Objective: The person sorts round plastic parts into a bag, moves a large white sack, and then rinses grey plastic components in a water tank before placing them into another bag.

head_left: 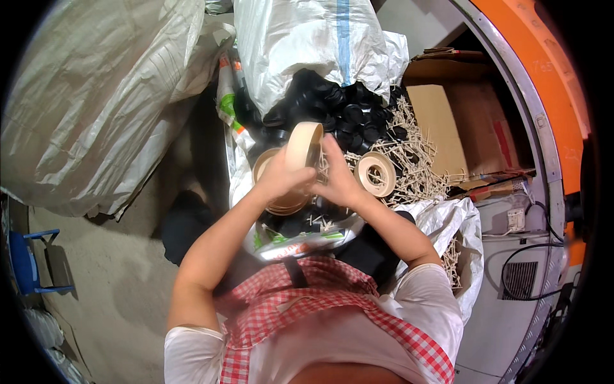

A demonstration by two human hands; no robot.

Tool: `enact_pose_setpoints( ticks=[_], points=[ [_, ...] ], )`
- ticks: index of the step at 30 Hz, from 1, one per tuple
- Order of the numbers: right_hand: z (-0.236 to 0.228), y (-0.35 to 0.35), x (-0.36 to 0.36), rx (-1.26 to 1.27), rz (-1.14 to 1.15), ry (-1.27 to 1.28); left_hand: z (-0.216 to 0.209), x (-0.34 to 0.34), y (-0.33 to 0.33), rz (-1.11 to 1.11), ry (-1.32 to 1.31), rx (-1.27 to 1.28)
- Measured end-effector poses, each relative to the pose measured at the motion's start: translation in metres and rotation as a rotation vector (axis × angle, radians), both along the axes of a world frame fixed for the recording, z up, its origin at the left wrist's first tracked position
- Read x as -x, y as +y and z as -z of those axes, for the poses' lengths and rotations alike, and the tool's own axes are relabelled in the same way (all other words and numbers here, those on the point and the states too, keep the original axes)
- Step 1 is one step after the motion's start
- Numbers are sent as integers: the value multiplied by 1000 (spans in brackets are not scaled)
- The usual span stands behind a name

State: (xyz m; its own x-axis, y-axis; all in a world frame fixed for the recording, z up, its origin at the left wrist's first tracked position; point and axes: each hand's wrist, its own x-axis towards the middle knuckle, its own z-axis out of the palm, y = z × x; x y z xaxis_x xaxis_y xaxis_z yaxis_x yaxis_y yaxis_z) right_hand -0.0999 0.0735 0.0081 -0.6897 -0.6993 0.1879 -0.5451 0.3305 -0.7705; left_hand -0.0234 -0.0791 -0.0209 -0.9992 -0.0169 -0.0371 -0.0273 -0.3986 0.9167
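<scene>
My left hand (280, 176) is closed around the lower left side of a wide cream plastic ring (303, 144), which stands on edge above a heap of parts. At the ring's right side is my right hand (340, 178), its bent fingers against the rim and its thumb close to the left hand. A dark patch shows inside the ring, too blurred to name. Beneath my hands sits a stack of similar cream rings (285, 208), partly hidden by the left hand. Another cream ring (375, 174) lies to the right on the heap.
Black round plastic parts (352, 118) spill from a white woven sack (291, 48) ahead. Small cream pegs (419, 153) lie heaped at right, beside an open cardboard box (470, 121). A large pale sack (109, 96) fills the left, with a blue chair (27, 259) lower down.
</scene>
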Motion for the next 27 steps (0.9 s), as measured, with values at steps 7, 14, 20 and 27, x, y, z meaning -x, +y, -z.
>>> enact_pose_setpoints(
  ticks=[7, 14, 20, 27],
  points=[
    [36, 12, 13, -133, 121, -194, 22, 8, 4, -61, 42, 67],
    [63, 47, 30, -385, 380, 107, 22, 1, -14, -437, -181, -135],
    [125, 149, 66, -1073, 507, 94, 57, 0, -57, -89, -590, 799],
    [70, 79, 55, -141, 479, 274, 33, 15, -27, -451, -91, 894]
  ],
)
